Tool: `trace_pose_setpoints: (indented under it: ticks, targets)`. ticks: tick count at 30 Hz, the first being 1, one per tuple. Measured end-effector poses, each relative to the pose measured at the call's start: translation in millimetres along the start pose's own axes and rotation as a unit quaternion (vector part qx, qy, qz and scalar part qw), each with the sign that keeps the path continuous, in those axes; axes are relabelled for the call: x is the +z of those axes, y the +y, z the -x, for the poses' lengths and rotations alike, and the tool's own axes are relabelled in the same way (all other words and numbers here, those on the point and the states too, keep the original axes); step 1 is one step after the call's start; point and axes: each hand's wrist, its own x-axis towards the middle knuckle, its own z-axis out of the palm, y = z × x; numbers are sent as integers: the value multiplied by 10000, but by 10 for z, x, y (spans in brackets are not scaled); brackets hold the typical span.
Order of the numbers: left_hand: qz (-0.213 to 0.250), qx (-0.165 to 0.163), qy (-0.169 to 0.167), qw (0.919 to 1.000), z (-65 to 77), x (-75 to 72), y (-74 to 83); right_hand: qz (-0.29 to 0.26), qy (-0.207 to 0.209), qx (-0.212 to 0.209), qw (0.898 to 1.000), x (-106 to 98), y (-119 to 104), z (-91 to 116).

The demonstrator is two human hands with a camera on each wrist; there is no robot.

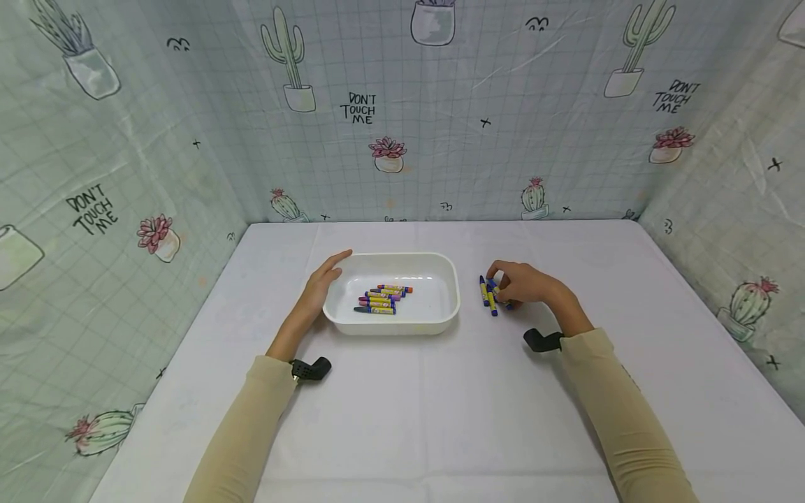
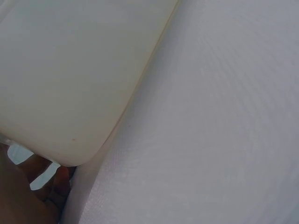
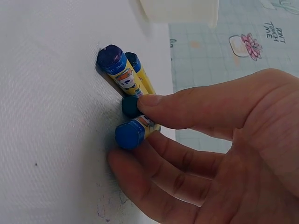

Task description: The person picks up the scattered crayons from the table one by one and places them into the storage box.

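Observation:
A white plastic tray (image 1: 393,328) sits on the table with several crayons (image 1: 377,304) in its left half. At the tray's far left corner my left hand (image 1: 317,285) holds the rim; its bent fingers (image 2: 35,168) show by the tray wall in the left wrist view. To the right of the tray, several blue-and-yellow crayons (image 1: 487,293) lie in a small group. There my right hand (image 1: 525,283) pinches a crayon with a blue end (image 3: 130,134), thumb above and fingers below. Beside it, the thumb overlaps a teal-ended crayon (image 3: 131,106) and another with a dark purple end (image 3: 111,57).
A white cloth covers the table (image 1: 440,412). Patterned fabric with cactus drawings (image 1: 402,105) stands as a wall behind and along both sides. Each wrist wears a black camera mount (image 1: 311,369).

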Motion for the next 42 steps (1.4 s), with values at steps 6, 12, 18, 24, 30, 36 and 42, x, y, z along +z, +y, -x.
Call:
trace_pose_setpoints:
  ticks: [6,12,18,24,30,36,42]
  targets:
    - [14,60,-65,10000,138,7,253,-34,9,-50,10000,-7,-6,0]
    - [110,8,-27,9999,130,10,252,20,32,-17,10000,-21,-6,3]
    - [10,158,144,9998,-21,-8,-35,-15,122,-99,9999,-74,-30,29]
    - [49,165,140,9998,-20,-21,-63,-84,222,-122,9996,-121,-55,43]
    - [30,137,151,9998,-4,-19,-87,-51,199,-148,9997,-143,-46,41]
    - [104,232,82,9996,1,7,-98,-73,265,-159,9995,-148,-50,67]
    - [156,183,38,9997,1,1,-92,-67,423,-304,9986,-183,-151,98]
